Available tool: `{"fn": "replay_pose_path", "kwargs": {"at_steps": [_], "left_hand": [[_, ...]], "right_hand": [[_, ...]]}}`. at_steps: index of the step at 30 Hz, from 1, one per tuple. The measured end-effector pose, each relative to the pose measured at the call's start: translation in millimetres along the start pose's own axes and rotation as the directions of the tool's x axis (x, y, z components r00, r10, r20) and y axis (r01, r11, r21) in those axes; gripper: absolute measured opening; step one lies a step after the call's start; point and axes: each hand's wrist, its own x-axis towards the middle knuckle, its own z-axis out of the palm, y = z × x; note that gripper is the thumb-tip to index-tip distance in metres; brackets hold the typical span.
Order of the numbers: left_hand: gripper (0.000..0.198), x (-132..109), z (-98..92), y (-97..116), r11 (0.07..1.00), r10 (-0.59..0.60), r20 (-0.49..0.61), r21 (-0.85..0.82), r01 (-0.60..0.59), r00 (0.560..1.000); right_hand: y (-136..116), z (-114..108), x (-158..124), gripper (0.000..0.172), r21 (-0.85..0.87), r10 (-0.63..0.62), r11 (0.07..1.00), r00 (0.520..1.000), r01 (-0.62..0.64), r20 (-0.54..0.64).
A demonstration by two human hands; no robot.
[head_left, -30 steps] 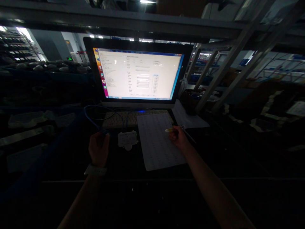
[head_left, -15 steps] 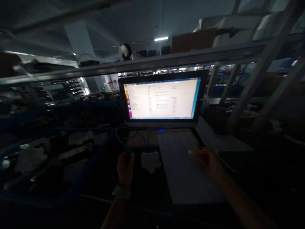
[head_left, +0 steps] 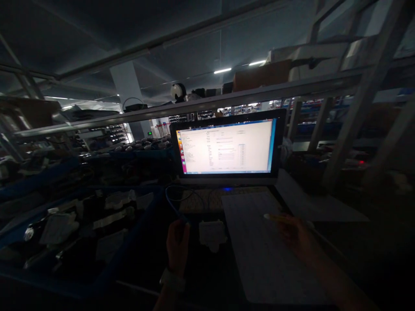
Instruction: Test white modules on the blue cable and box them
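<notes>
In the head view, my right hand (head_left: 293,233) is closed around a yellow pen (head_left: 278,218), its pale tip pointing left above a large sheet of paper (head_left: 256,250). My left hand (head_left: 177,244), with a pale band at the wrist, is curled shut at the end of a thin blue cable (head_left: 174,205), which loops back toward the keyboard. Between the hands lies a white plastic housing (head_left: 212,234) with a rounded tab at its lower edge. Darkness hides the finer detail of the fingers.
A lit monitor (head_left: 227,149) stands behind the keyboard (head_left: 197,201). On the left, a blue bin (head_left: 136,233) holds several white and black parts. More paper (head_left: 320,203) lies to the right. A metal shelf (head_left: 214,102) with boxes crosses above the monitor.
The view has tilted up, so the monitor, bin and both hands appear lower and slightly to the right. Both hands keep nearly the same poses over the desk.
</notes>
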Motion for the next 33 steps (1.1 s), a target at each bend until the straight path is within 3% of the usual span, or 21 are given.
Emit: {"fn": "replay_pose_path", "kwargs": {"at_steps": [5, 9, 18, 26, 33], "left_hand": [[0.047, 2, -2.2, 1, 0.997, 0.025, 0.015, 0.071, -0.026, 1.000], [0.047, 2, -3.3, 5, 0.995, 0.003, 0.030, 0.097, -0.006, 1.000], [0.044, 3, -3.1, 8, 0.990, 0.010, 0.008, 0.138, -0.011, 1.000], [0.046, 1, -2.0, 11, 0.994, -0.024, 0.010, 0.105, 0.023, 1.000], [0.045, 2, -1.3, 11, 0.992, -0.009, -0.002, 0.126, 0.009, 1.000]], "right_hand": [[-11, 10, -8, 0.014, 0.166, 0.181, 0.973, 0.977, -0.162, -0.110], [-18, 15, -10, 0.019, 0.201, 0.203, 0.964, 0.972, -0.177, -0.119], [-6, 11, -4, 0.021, -0.171, -0.073, 0.984, 0.978, 0.040, -0.193], [-5, 13, -7, 0.032, -0.366, -0.140, 0.927, 0.982, 0.085, -0.128], [-1, 15, -10, 0.037, -0.564, -0.156, 0.811, 0.986, 0.157, 0.051]]}}
